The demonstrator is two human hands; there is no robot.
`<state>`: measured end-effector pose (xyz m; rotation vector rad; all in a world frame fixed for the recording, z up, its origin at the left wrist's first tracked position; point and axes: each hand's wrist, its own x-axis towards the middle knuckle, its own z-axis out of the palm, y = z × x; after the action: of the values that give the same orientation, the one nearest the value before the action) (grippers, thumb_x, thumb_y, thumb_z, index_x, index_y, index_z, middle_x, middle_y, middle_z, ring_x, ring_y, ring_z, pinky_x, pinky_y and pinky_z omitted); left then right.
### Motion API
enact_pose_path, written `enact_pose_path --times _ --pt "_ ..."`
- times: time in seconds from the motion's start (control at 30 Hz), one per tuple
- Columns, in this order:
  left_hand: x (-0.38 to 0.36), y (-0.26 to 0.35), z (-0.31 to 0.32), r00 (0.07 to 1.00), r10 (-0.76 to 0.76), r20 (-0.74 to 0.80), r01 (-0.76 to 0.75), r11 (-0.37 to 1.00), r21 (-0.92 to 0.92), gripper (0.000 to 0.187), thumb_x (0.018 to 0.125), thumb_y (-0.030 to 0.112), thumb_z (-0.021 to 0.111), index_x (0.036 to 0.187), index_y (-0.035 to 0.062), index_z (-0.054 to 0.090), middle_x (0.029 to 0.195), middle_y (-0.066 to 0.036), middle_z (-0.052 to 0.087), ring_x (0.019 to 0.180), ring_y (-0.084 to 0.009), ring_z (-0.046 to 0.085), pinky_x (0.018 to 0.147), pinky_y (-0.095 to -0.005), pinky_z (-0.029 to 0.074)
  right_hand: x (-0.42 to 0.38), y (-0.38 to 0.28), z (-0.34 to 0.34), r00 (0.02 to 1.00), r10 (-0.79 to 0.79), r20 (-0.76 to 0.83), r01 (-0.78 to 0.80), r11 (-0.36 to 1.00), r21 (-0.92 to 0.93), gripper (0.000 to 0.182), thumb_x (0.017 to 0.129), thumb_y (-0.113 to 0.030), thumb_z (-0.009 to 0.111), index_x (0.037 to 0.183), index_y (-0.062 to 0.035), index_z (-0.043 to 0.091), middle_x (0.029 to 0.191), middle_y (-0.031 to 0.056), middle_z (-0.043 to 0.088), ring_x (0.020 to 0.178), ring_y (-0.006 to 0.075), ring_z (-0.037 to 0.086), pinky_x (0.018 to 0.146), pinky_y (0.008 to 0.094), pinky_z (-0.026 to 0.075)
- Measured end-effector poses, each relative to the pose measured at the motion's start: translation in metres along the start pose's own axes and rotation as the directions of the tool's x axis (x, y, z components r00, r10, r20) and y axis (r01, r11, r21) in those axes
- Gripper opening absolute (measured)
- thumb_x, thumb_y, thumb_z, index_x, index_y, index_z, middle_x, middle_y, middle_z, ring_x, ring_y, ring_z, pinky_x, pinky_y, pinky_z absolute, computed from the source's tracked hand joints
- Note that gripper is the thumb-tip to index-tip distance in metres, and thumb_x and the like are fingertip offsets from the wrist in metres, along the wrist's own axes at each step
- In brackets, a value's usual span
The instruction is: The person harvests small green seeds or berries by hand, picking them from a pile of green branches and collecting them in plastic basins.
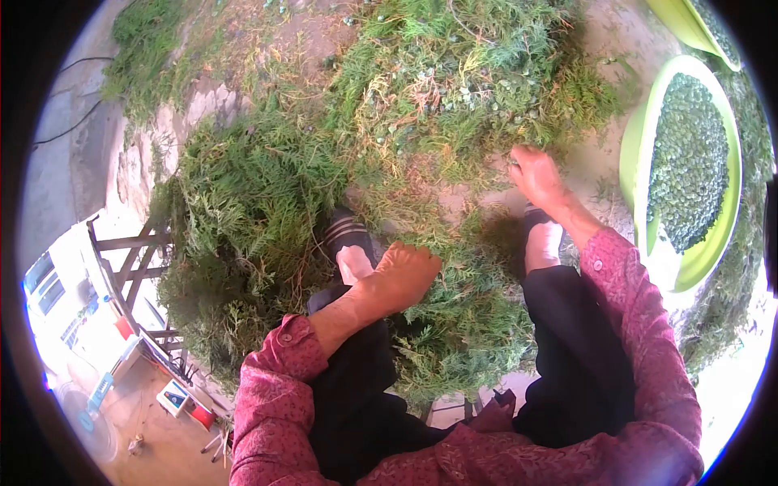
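Observation:
My left hand (405,275) is closed in a loose fist above the cut evergreen sprigs (462,340) between my legs. Its back faces up, so whatever its fingers may hold is hidden. Farther forward and to the right, my right hand (536,174) has its fingers pinched together near the edge of a large heap of green branches (454,89). A tiny dark bit may show at its fingertips, too small to name. Small round green cones lie scattered among the foliage of that heap.
A lime-green basin (733,202) full of small green cones (689,154) stands at the right, with a second green container (689,28) behind it. Another branch pile (259,194) lies by my left foot. A wooden frame (134,259) stands at the left.

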<state>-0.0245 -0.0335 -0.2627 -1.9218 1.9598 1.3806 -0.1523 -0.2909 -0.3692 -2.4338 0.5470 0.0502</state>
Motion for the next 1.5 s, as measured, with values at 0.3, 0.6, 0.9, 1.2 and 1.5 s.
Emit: enact_pose_path --times 0.3,0.6,0.9,1.2,1.5 --pt "0.002 0.001 -0.004 0.999 0.004 0.032 -0.004 1.000 -0.017 0.018 0.074 0.015 0.059 0.086 0.0036 0.053 0.083 -0.015 0.057 0.081 -0.0307 0.057 0.077 -0.0409 0.042 -0.025 -0.036 -0.075 0.772 0.455 0.445 -0.593 0.260 0.763 0.012 0.082 -0.009 0.059 0.090 -0.0011 0.056 0.062 0.0005 0.048 0.050 0.0057 0.042 0.042 0.0209 0.032" --pt "0.005 0.005 0.002 1.000 -0.001 0.030 0.000 1.000 0.014 0.018 0.073 0.015 0.059 0.085 0.0031 0.052 0.081 -0.015 0.056 0.080 -0.0292 0.058 0.074 -0.0399 0.042 -0.075 -0.052 -0.183 0.704 0.554 -0.444 -0.157 0.732 0.663 0.012 0.082 -0.003 0.056 0.094 -0.0038 0.058 0.066 -0.0037 0.054 0.049 0.0004 0.038 0.042 0.0148 0.028" --pt "0.023 0.032 -0.064 0.869 -0.063 -0.491 -0.224 0.834 -0.504 0.052 0.074 0.025 0.068 0.114 0.0020 0.045 0.090 -0.014 0.056 0.069 -0.0236 0.060 0.060 -0.0364 0.049 -0.056 -0.104 -0.114 0.858 0.196 0.475 -0.471 -0.072 0.879 0.008 0.086 -0.008 0.055 0.093 -0.0042 0.055 0.066 -0.0005 0.050 0.047 0.0024 0.039 0.038 0.0168 0.026" --pt "0.041 0.048 -0.062 0.842 -0.220 -0.492 -0.299 0.568 -0.767 0.019 0.081 0.016 0.063 0.073 0.0024 0.052 0.057 -0.004 0.049 0.053 -0.0093 0.047 0.049 -0.0268 0.040 -0.055 -0.108 -0.107 0.848 0.122 0.515 -0.524 0.054 0.850 0.009 0.085 -0.011 0.057 0.090 -0.0033 0.055 0.061 -0.0023 0.047 0.049 0.0032 0.041 0.041 0.0175 0.029" --pt "0.025 0.035 -0.035 0.896 0.148 -0.419 -0.290 0.910 -0.297 0.010 0.078 0.011 0.056 0.072 0.0035 0.053 0.059 -0.010 0.052 0.056 -0.0258 0.056 0.051 -0.0366 0.044 -0.067 -0.075 -0.206 0.667 0.559 -0.493 -0.519 0.823 0.230 0.023 0.082 -0.010 0.057 0.105 -0.0079 0.058 0.094 0.0049 0.059 0.067 0.0112 0.054 0.060 0.0247 0.045"
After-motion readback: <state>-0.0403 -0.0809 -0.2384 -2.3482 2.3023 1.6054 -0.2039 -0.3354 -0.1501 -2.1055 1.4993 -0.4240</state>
